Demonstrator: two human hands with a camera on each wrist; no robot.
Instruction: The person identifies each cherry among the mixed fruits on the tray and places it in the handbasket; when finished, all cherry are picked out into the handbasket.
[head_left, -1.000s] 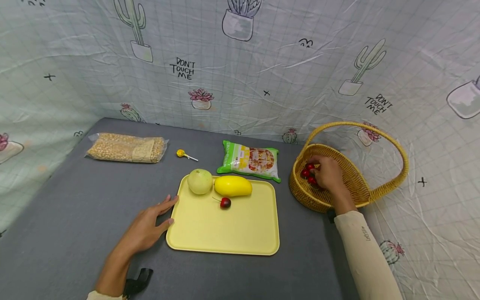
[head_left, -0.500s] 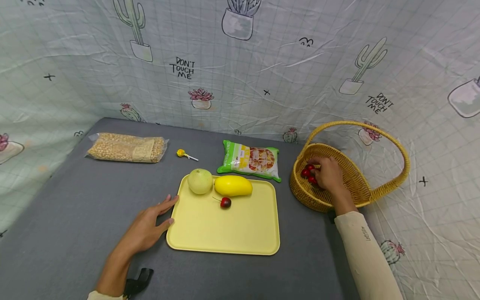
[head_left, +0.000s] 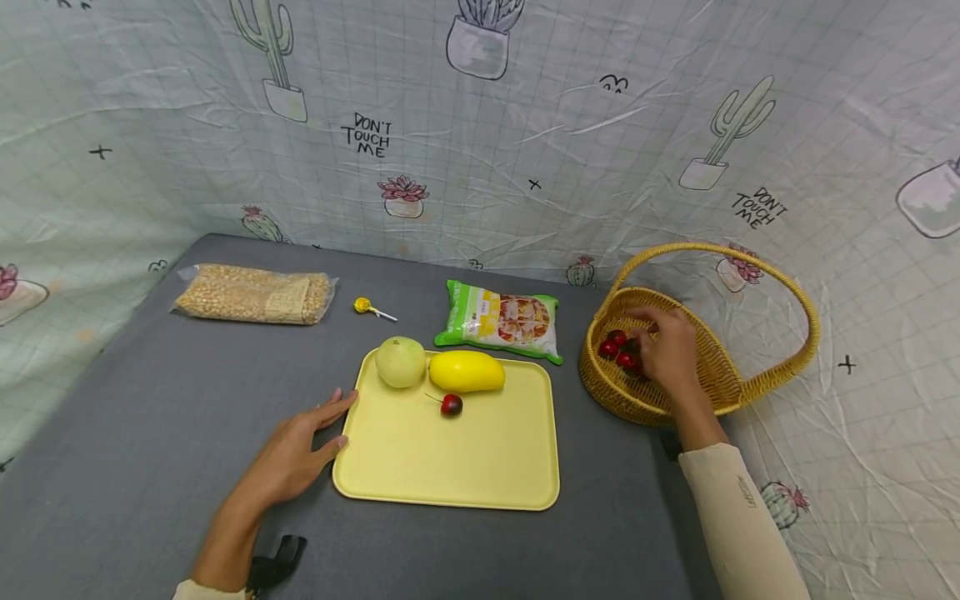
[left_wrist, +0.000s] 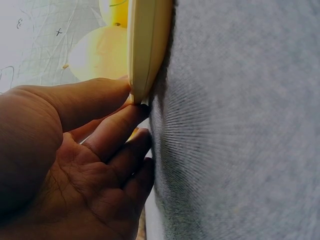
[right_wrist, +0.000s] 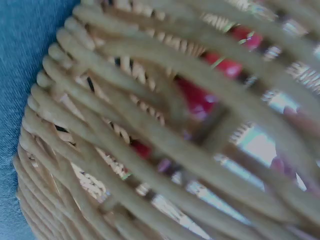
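My left hand (head_left: 288, 458) lies at the left side of a yellow tray (head_left: 450, 475), its thumb and a fingertip touching the rim, fingers mostly straight. In the left wrist view this hand (left_wrist: 85, 150) meets the tray's edge (left_wrist: 145, 50). On the tray sit a pale green round fruit (head_left: 401, 363), a yellow mango (head_left: 467, 372) and a cherry (head_left: 451, 406) with a stem. My right hand (head_left: 670, 350) reaches into a wicker basket (head_left: 622, 404), beside several red cherries (head_left: 609, 349). Whether its fingers pinch a cherry is unclear; the right wrist view shows mostly blurred basket weave (right_wrist: 125, 115).
A clear bag of corn kernels (head_left: 255, 295) lies at the back left of the grey table (head_left: 150, 417). Right of it is a yellow lollipop (head_left: 363, 306). A green-and-white food packet (head_left: 501, 322) lies behind the tray. The basket's tall handle (head_left: 802, 317) arches over its opening.
My right hand has shifted slightly to the right inside the basket, and a gap shows between its thumb and forefinger. The cherries there have moved a little. My left hand and the tray stay still.
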